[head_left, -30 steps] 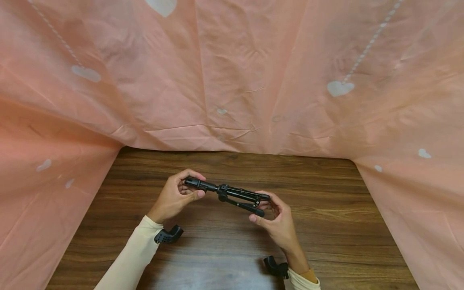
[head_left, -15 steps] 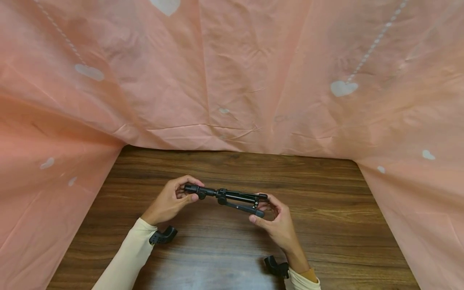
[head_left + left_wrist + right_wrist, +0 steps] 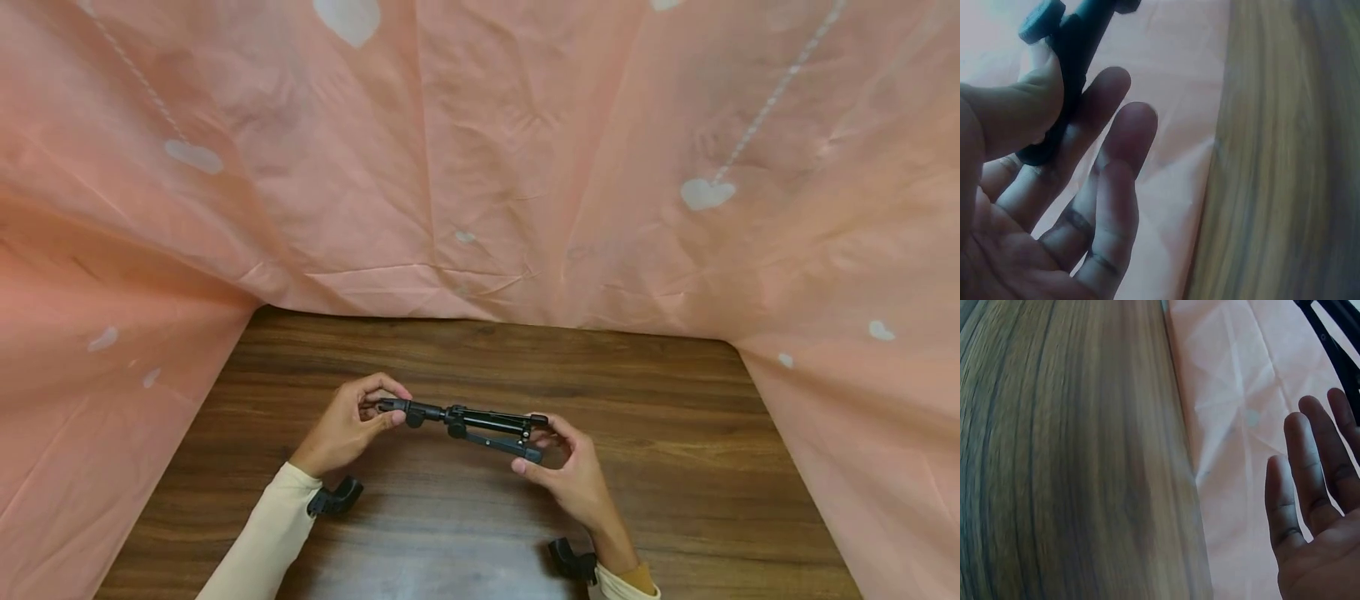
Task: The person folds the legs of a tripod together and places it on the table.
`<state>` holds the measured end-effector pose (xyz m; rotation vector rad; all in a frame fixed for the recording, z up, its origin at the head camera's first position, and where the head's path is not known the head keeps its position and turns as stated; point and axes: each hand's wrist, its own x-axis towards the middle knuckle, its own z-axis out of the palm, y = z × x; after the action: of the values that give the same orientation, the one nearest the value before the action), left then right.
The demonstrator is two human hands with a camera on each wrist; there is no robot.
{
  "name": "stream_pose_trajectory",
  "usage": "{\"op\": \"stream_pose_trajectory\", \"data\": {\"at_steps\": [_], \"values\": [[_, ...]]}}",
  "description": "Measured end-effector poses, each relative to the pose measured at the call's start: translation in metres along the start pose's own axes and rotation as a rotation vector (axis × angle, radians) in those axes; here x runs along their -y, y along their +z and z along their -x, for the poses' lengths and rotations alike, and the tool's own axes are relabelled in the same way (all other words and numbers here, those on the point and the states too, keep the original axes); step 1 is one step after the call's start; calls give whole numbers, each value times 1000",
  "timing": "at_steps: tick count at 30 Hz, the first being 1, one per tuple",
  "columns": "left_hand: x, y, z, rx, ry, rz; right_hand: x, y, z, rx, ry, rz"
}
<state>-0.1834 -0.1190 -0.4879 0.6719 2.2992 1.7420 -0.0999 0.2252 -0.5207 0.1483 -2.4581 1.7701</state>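
A small black tripod point(image 3: 491, 419) is held up in front of me, lying nearly level from left to right. My left hand point(image 3: 341, 433) pinches its narrow head end between thumb and fingers. In the left wrist view the thumb lies along the black shaft point(image 3: 1075, 65), just below a round knob point(image 3: 1042, 22), while other fingers extend past it. My right hand point(image 3: 581, 483) holds the foot ends of the legs, thumb under one lower leg point(image 3: 495, 443) that stands slightly apart from the others. The right wrist view catches only part of a leg point(image 3: 1335, 353) beside spread fingers.
Beneath the hands is a brown wood-grain table point(image 3: 675, 450). A pink sheet point(image 3: 495, 167) with pale hearts hangs behind it and along both sides. Black curved mounts point(image 3: 336, 497) sit at the wrists.
Both hands have come slightly lower in the head view with the tripod. Its left end has dropped more, so it lies closer to level. Both grips stay the same.
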Motion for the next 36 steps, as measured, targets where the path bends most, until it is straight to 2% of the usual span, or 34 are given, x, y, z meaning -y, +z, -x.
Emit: {"op": "stream_pose_trajectory", "data": {"at_steps": [7, 11, 18, 22, 25, 31, 36], "values": [[8, 2, 5, -47, -17, -180, -8, -1, 1, 55, -65, 75], [16, 6, 9, -58, -21, -231, -14, 1, 2, 81, -90, 122], [32, 15, 13, -97, -6, -334, -19, 0, 4, 75, -60, 327], [41, 20, 14, -107, -2, -349, -24, 2, 3, 61, -67, 445], [48, 24, 15, -106, -5, -348, -30, 4, 4, 68, -64, 494], [60, 31, 18, -98, -30, -325, -41, 6, 4, 97, -60, 550], [66, 36, 18, -80, -53, -297, -41, 6, 4, 103, -81, 583]]}}
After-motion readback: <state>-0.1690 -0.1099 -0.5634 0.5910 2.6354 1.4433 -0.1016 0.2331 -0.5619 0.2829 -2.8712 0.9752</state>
